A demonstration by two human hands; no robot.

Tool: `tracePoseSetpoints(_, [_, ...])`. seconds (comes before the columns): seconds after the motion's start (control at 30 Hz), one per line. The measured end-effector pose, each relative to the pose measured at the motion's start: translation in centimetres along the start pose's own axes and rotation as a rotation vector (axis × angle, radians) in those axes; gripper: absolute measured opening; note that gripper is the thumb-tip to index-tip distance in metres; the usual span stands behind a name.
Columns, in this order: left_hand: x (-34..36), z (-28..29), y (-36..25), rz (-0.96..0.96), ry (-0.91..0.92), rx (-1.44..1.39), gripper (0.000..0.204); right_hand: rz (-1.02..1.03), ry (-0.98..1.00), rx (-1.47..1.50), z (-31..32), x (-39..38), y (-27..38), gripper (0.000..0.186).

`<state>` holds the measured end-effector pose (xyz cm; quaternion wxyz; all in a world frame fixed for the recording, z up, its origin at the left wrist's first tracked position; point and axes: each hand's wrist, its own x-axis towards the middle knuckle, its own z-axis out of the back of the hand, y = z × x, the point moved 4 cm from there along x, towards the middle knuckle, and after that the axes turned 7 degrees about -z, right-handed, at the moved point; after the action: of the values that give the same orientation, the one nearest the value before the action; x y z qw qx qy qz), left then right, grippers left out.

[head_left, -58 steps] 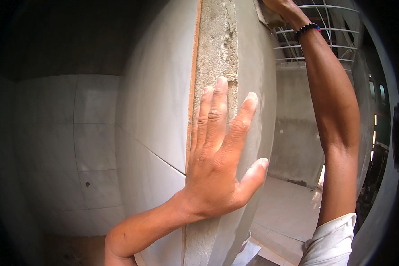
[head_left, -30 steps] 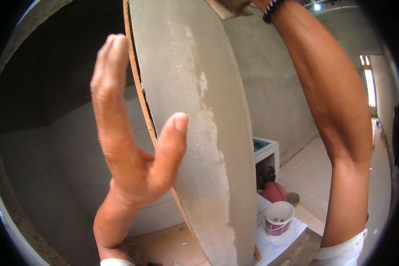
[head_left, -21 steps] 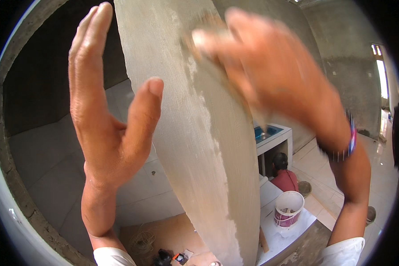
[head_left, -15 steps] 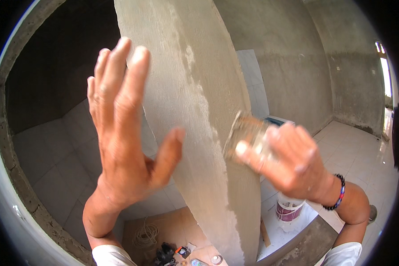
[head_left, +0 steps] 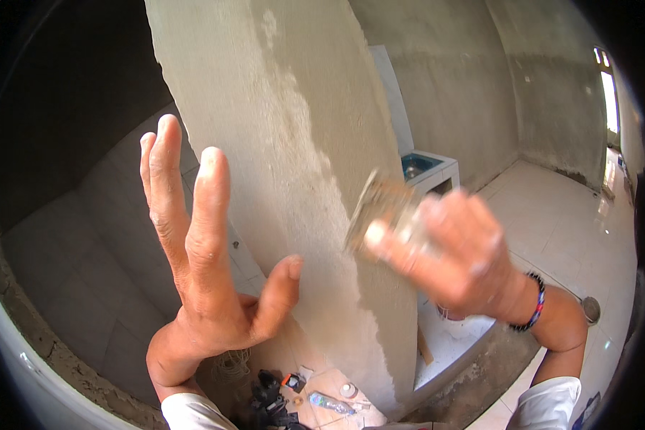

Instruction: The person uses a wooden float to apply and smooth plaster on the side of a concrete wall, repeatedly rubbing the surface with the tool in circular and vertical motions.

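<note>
A tall, narrow plastered wall face (head_left: 315,179) stands before me, pale on its left part and darker grey on its right, with a ragged border between. My right hand (head_left: 466,251) grips a flat, plaster-caked hand tool (head_left: 369,211) with a straight edge; motion blurs it, so its exact kind is unclear. That edge is against or just off the darker plaster; I cannot tell which. At the wall's left side, my left hand (head_left: 211,287) is raised with fingers spread and nothing in it. Whether it touches the wall is unclear.
A teal sink (head_left: 417,166) sits in a white-tiled counter behind the wall, at right. Below lie a clear bottle (head_left: 330,403), dark items (head_left: 269,394) and a coil of pale cord (head_left: 231,364). A wooden strip (head_left: 424,347) leans near the wall's foot. Pale tiled floor (head_left: 559,215) extends right.
My view has shifted, bringing the sink and bottle into fuller sight. The left hand appears lower, its fingers still spread. The tool has shifted slightly left and up, and the bucket is now mostly hidden.
</note>
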<state>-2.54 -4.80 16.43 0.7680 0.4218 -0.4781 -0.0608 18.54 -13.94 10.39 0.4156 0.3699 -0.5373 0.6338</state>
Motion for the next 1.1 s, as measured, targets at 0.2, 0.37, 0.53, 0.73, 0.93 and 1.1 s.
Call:
tracePoseSetpoints(0.2, [-1.2,-0.8,-1.0,0.024,0.020,-0.104,0.086,-0.146,-0.159,-0.022,-0.1,8.2,-2.4,0.048])
tracePoseSetpoints(0.37, [-2.4,-2.8,-1.0,0.038,-0.052,-0.194,0.091,-0.168,0.033,0.002,-0.8,-0.2,4.0,0.049])
tracePoseSetpoints(0.53, [-3.0,-4.3,-1.2,0.018,-0.111,-0.264,0.097,-0.289,-0.044,-0.083,-0.2,0.7,0.0,0.048])
tracePoseSetpoints(0.73, [-3.5,-4.4,-1.1,0.045,-0.184,-0.478,0.095,-0.217,-0.156,-0.049,-0.2,6.5,0.8,0.054])
tracePoseSetpoints(0.93, [-3.3,-5.9,-0.7,-0.049,-0.350,-0.458,0.095,-0.290,-0.062,-0.122,-0.3,3.6,0.6,0.053])
tracePoseSetpoints(1.1, [-3.2,-5.9,-0.8,-0.053,-0.403,-0.527,0.091,-0.216,-0.190,-0.063,0.2,11.1,-2.0,0.056])
